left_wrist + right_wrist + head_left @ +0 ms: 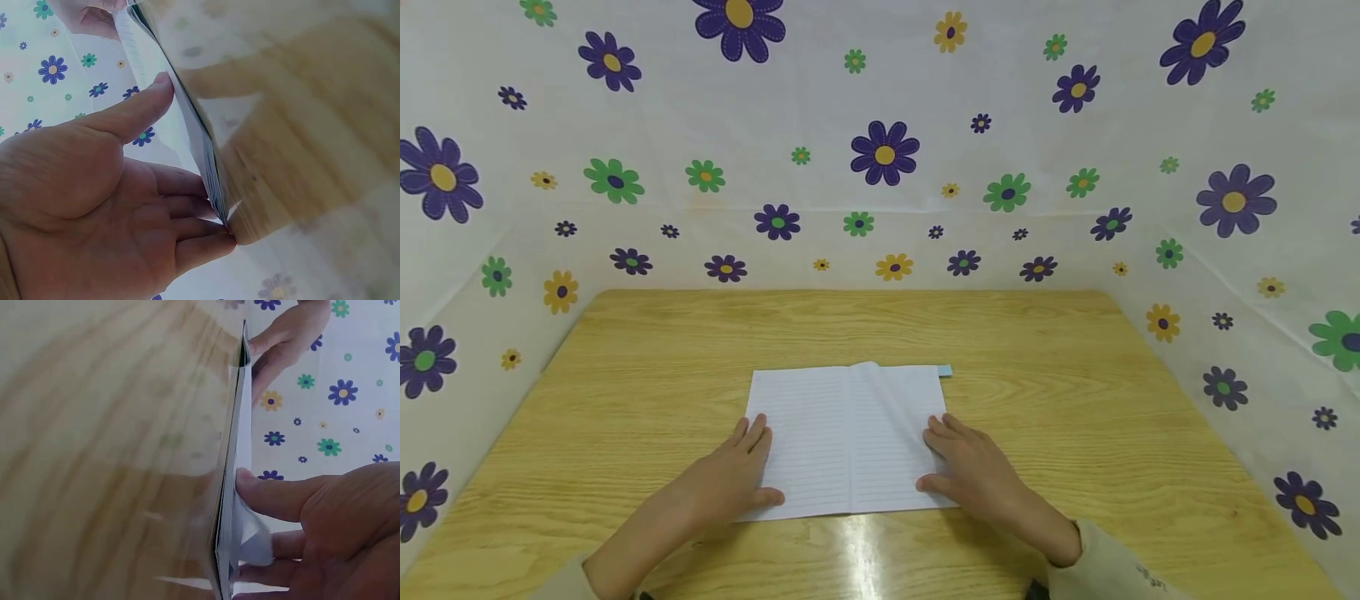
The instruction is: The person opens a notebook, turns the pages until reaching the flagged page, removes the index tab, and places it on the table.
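Note:
An open notebook [808, 442] with lined white pages lies on the wooden table, its fold running away from the person. My left hand [741, 467] rests on the left page's outer edge, thumb near the lower corner and fingers farther up. On the opposite side, my right hand [973, 471] touches the right page with thumb and fingers spread along its outer edge. That page [895, 417] bulges in a slanting ridge from the top of the fold toward the right fingers. In the right wrist view, a curled bit of paper [255, 540] stands up between the right thumb and fingers.
A light blue tab [945, 371] sticks out at the notebook's upper right corner. The glossy wooden table [625, 400] extends around the notebook. White cloth [820, 100] printed with flowers stands along the table's back and both sides.

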Motion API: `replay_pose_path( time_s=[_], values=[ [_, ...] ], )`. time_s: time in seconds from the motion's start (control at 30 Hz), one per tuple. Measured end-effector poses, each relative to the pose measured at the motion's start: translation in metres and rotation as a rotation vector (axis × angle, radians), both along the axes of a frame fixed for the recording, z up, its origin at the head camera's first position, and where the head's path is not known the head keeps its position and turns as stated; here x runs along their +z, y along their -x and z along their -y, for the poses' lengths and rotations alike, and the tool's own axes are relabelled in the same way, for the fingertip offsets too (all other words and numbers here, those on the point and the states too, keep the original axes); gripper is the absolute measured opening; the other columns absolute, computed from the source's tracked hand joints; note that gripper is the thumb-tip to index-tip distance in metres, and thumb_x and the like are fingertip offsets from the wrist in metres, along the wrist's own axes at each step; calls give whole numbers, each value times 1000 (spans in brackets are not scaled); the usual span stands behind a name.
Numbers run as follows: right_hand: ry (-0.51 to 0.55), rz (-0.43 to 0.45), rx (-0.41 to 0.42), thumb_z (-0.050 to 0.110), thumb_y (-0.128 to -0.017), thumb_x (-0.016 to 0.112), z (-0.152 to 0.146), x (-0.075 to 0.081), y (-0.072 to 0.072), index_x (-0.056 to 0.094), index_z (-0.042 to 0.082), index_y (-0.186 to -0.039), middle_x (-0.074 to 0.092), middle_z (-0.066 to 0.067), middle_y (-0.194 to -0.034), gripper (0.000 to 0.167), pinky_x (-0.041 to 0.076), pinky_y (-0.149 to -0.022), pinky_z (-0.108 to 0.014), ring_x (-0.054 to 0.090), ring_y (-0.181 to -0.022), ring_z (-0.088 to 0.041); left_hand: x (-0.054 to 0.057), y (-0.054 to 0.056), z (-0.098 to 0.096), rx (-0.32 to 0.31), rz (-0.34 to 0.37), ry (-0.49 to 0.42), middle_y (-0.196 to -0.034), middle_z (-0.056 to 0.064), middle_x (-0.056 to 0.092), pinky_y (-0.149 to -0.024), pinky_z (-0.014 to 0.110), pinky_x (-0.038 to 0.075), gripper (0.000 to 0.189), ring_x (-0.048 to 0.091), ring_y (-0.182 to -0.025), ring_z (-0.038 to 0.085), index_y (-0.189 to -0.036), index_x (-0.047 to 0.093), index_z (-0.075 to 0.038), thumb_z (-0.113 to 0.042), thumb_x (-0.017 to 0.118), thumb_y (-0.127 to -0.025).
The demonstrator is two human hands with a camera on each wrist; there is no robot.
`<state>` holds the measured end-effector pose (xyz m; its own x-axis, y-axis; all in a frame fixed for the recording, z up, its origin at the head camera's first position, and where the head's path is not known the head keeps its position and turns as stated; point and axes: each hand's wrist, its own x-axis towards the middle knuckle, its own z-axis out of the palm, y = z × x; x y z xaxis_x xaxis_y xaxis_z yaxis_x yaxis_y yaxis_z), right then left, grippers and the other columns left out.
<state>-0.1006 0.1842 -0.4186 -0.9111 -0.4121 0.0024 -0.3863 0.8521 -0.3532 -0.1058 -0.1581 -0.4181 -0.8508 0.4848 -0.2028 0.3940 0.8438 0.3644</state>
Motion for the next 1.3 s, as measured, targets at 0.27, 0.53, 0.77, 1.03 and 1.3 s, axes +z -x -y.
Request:
replay_pose_path(
  time_s=[0.27, 0.53, 0.77, 1.03, 1.3],
  values=[
    [168, -60, -9, 10, -87, 82, 8, -1, -3, 78, 1, -116, 71, -13, -102, 30, 55, -77, -34, 62, -89, -22, 0, -1, 1, -7, -7, -6, -157, 42, 25, -113, 64, 33, 91, 22, -145, 61, -146, 36, 23, -39, 76, -94],
    [397, 126, -206, 18, -93, 79, 0, 6, -4, 61, -1, -140, 65, -1, -89, 53, 45, -62, -23, 50, -69, -11, -1, 0, 4, -18, -15, -1, -158, 42, 24, -114, 65, 32, 90, 22, -146, 60, -146, 36, 23, -39, 75, -95],
    [767, 276, -269, 0, -91, 77, -12, 12, 2, 46, -11, -147, 66, -15, -106, 65, 57, -75, -24, 70, -93, -23, 1, -1, 4, -35, -27, -3, -157, 43, 25, -113, 65, 32, 90, 22, -145, 61, -146, 36, 23, -40, 74, -95],
    [939, 508, -272, 6, -100, 67, -21, 17, 5, 57, -16, -133, 72, -13, -102, 41, 59, -79, -27, 69, -93, -19, 1, -1, 4, -35, -24, -1, -157, 42, 26, -114, 64, 32, 90, 22, -145, 61, -146, 36, 23, -41, 74, -95],
    [1044, 610, -257, 9, -105, 59, -22, 16, 5, 55, -18, -133, 72, -17, -115, 39, 59, -84, -31, 71, -99, -21, 2, -1, 3, -38, -27, 6, -157, 42, 26, -114, 64, 32, 90, 23, -145, 61, -145, 38, 23, -41, 75, -94]
  ],
)
